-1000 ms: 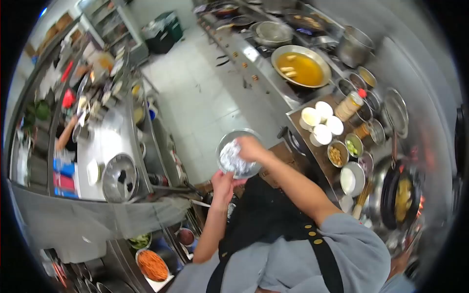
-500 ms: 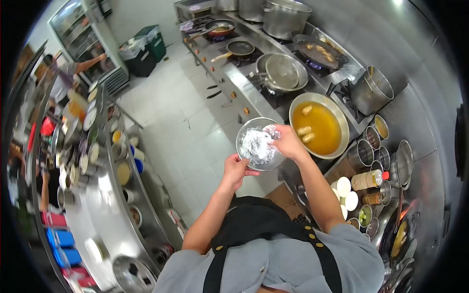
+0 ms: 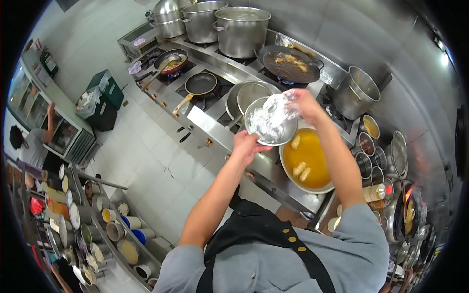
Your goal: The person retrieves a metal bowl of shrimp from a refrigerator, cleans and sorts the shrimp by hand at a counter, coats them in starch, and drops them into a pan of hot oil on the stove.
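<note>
My left hand [image 3: 248, 146] grips the rim of a round metal bowl [image 3: 289, 131], which is tilted and holds white powder [image 3: 264, 124] that looks like flour. Over the bowl's far right side, my right hand [image 3: 305, 106] has its fingers closed on a powder-coated piece [image 3: 282, 103]; the coating hides what it is. Just below and right of the bowl is a wide pan of yellow oil [image 3: 315, 156], partly covered by my right forearm. Several pale golden pieces [image 3: 301, 171] float in it.
Along the stove are a metal strainer [image 3: 251, 95], a small frying pan [image 3: 201, 84], a dark wok [image 3: 288, 66] over a flame and a tall stockpot [image 3: 242, 34]. Sauce containers [image 3: 364, 163] and an oil bottle [image 3: 375, 193] line the right. Another person [image 3: 36, 144] stands by the fridge.
My view has turned toward the stove. The bowl has moved up and right, nearer the strainer and oil pan. My right hand has lifted the coated piece from the powder toward the rim.
</note>
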`<state>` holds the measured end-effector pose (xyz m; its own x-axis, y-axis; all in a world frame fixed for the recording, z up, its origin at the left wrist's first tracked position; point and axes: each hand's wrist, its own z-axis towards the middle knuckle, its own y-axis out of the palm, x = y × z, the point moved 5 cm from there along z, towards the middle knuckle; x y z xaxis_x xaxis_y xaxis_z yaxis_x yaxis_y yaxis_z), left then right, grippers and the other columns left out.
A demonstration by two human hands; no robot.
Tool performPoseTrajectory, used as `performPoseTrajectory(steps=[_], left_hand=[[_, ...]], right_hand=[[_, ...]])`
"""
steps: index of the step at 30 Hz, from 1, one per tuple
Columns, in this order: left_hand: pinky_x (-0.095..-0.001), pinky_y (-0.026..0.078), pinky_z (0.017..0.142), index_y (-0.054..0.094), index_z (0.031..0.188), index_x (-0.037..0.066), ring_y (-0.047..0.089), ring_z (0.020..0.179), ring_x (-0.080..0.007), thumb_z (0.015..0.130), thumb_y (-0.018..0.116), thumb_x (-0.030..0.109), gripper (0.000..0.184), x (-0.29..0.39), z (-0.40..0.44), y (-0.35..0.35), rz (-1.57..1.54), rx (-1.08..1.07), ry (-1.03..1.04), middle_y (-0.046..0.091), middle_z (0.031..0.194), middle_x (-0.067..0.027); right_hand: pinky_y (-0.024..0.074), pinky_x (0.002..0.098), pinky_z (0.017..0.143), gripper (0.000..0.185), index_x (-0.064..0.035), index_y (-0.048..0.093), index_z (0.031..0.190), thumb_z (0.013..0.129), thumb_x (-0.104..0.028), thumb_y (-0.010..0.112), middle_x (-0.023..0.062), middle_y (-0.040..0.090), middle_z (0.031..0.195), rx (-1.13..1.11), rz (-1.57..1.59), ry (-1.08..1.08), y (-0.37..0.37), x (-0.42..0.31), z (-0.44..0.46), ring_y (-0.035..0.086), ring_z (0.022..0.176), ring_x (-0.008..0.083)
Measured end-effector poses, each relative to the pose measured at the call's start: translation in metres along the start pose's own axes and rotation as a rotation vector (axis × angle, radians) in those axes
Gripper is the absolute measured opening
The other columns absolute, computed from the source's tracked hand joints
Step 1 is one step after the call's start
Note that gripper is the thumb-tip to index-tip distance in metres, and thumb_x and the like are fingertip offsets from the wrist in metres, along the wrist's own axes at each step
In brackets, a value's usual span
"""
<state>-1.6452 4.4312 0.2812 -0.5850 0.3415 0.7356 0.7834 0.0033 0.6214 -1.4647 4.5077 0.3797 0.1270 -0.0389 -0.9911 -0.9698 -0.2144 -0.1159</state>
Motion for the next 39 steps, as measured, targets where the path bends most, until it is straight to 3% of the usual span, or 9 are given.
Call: performPoseTrajectory(steps=[9, 15, 16, 17, 26, 27, 31, 33, 39], left_hand=[[-0.0403, 0.060, 0.059, 0.041, 0.107, -0.014, 0.065, 0.082, -0.0349, 0.083, 0.044, -0.005, 0.026, 0.045, 0.162, 0.007, 0.087, -0.027, -0.135, 0.058, 0.100, -0.0235], [-0.0368, 0.061, 0.060, 0.045, 0.104, -0.014, 0.066, 0.076, -0.0332, 0.085, 0.044, -0.003, 0.022, 0.059, 0.176, -0.040, 0.112, 0.029, -0.220, 0.060, 0.098, -0.0236], [-0.0368, 0.061, 0.060, 0.046, 0.103, -0.014, 0.066, 0.075, -0.0333, 0.085, 0.044, -0.003, 0.021, 0.060, 0.174, -0.049, 0.113, 0.035, -0.246, 0.060, 0.097, -0.0233], [-0.0367, 0.061, 0.060, 0.047, 0.101, -0.013, 0.066, 0.074, -0.0335, 0.085, 0.044, -0.003, 0.020, 0.063, 0.180, -0.061, 0.116, 0.047, -0.275, 0.061, 0.096, -0.0230], [-0.0344, 0.060, 0.060, 0.045, 0.105, -0.016, 0.066, 0.075, -0.0332, 0.084, 0.043, -0.004, 0.025, 0.074, 0.205, -0.077, 0.147, -0.003, -0.316, 0.060, 0.097, -0.0253], [-0.0344, 0.060, 0.060, 0.045, 0.105, -0.016, 0.066, 0.075, -0.0332, 0.084, 0.043, -0.004, 0.025, 0.073, 0.206, -0.078, 0.143, -0.009, -0.342, 0.060, 0.097, -0.0253], [-0.0336, 0.061, 0.060, 0.048, 0.102, -0.015, 0.066, 0.077, -0.0322, 0.082, 0.042, -0.004, 0.023, 0.078, 0.220, -0.076, 0.137, -0.112, -0.363, 0.060, 0.098, -0.0242], [-0.0336, 0.061, 0.059, 0.048, 0.101, -0.015, 0.066, 0.075, -0.0316, 0.082, 0.042, -0.004, 0.023, 0.082, 0.222, -0.075, 0.150, -0.213, -0.352, 0.061, 0.097, -0.0238], [-0.0387, 0.061, 0.056, 0.047, 0.093, -0.012, 0.065, 0.072, -0.0327, 0.083, 0.045, -0.004, 0.013, 0.094, 0.203, -0.086, 0.259, -0.381, -0.425, 0.058, 0.091, -0.0205]], right_hand=[[0.0529, 0.0300, 0.054, 0.019, -0.0034, 0.062, 0.097, 0.080, 0.003, 0.059, 0.0058, 0.065, 0.081, 0.331, 0.001, -0.008, -0.144, -0.027, 0.197, 0.064, 0.068, 0.0145], [0.0485, 0.0315, 0.062, 0.019, -0.0020, 0.065, 0.085, 0.065, -0.005, 0.065, 0.0117, 0.066, 0.078, 0.668, -0.785, -0.172, -0.214, 0.043, 0.314, 0.064, 0.069, 0.0209], [0.0491, 0.0376, 0.068, 0.025, -0.0024, 0.065, 0.086, 0.062, -0.005, 0.062, 0.0186, 0.066, 0.081, 0.718, -0.800, -0.143, -0.233, 0.078, 0.340, 0.065, 0.076, 0.0304], [0.0472, 0.0425, 0.084, 0.031, -0.0019, 0.065, 0.096, 0.067, -0.010, 0.058, 0.0227, 0.063, 0.100, 0.561, -1.036, 0.053, -0.220, 0.085, 0.350, 0.059, 0.097, 0.0384], [0.0458, 0.0443, 0.088, 0.030, -0.0034, 0.064, 0.101, 0.072, -0.007, 0.056, 0.0228, 0.062, 0.102, 0.561, -1.208, 0.015, -0.231, 0.090, 0.379, 0.058, 0.098, 0.0383], [0.0501, 0.0384, 0.076, 0.025, -0.0033, 0.067, 0.094, 0.072, -0.007, 0.056, 0.0221, 0.064, 0.088, 0.609, -1.273, -0.229, -0.210, 0.059, 0.355, 0.062, 0.086, 0.0379], [0.0506, 0.0312, 0.067, 0.018, -0.0015, 0.068, 0.089, 0.074, -0.002, 0.057, 0.0112, 0.068, 0.079, 0.241, -0.919, -0.098, -0.126, 0.013, 0.280, 0.065, 0.073, 0.0198], [0.0512, 0.0307, 0.068, 0.021, -0.0077, 0.070, 0.091, 0.071, -0.010, 0.066, 0.0129, 0.069, 0.083, 0.174, -0.585, 0.096, -0.056, 0.021, 0.234, 0.066, 0.072, 0.0202], [0.0448, 0.0408, 0.091, 0.045, -0.0058, 0.062, 0.109, 0.066, -0.016, 0.073, 0.0283, 0.054, 0.115, 0.370, -1.119, 0.076, 0.104, 0.055, 0.160, 0.055, 0.106, 0.0402]])
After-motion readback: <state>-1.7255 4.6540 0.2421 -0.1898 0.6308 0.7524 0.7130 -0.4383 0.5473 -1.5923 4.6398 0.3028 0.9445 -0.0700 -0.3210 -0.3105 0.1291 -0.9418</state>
